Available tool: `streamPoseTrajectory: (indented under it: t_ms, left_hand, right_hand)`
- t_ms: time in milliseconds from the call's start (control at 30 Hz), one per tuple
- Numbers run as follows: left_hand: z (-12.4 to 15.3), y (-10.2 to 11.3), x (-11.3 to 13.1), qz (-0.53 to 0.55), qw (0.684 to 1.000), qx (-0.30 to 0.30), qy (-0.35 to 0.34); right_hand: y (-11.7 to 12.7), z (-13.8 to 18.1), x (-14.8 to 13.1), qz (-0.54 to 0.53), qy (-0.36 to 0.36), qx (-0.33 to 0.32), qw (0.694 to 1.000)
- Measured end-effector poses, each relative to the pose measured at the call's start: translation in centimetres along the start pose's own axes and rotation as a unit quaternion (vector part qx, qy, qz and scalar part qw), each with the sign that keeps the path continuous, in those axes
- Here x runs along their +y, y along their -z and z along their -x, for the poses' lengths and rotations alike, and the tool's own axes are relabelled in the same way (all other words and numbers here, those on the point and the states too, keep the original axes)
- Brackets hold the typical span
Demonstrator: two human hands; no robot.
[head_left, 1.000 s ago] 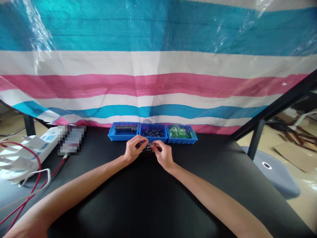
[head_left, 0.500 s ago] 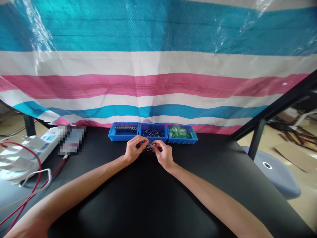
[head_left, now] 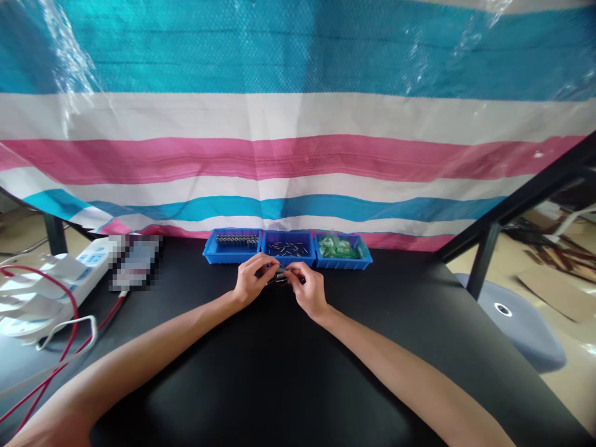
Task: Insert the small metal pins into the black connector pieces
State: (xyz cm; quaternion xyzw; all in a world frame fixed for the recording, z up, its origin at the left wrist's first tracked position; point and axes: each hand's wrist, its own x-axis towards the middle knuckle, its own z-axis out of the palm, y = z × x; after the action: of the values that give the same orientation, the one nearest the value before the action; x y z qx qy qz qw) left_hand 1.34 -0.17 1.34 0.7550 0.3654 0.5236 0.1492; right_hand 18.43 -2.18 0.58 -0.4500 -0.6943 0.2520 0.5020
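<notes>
My left hand (head_left: 252, 280) and my right hand (head_left: 308, 287) meet over the black table (head_left: 279, 372), just in front of the middle blue tray (head_left: 288, 249). Both hands have their fingers pinched around small dark metal pieces (head_left: 280, 277) held between them; the pieces are too small to name. The middle tray holds several loose dark pins. The left blue tray (head_left: 231, 246) holds a row of dark parts. The right blue tray (head_left: 343, 251) holds green plastic pieces.
A white power strip (head_left: 88, 264) with red and white cables (head_left: 65, 323) lies at the left edge. A striped tarp (head_left: 298, 124) hangs behind the trays. A black frame leg (head_left: 482, 264) and a grey round object (head_left: 516, 323) stand at the right, off the table.
</notes>
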Motion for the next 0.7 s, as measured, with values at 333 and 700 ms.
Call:
streamPoseTrajectory:
  t_ms: [333,700]
  left_hand:
    - [-0.03,-0.02,-0.11,0.005,1.0,-0.003,-0.001]
    - [0.03,-0.12,-0.16,0.005,1.0,0.005,-0.006]
  right_hand:
    - [0.06,0.1,0.01,0.008,0.002,0.007,1.0]
    - [0.11,0.09,-0.04,0.005,0.002,0.007,1.0]
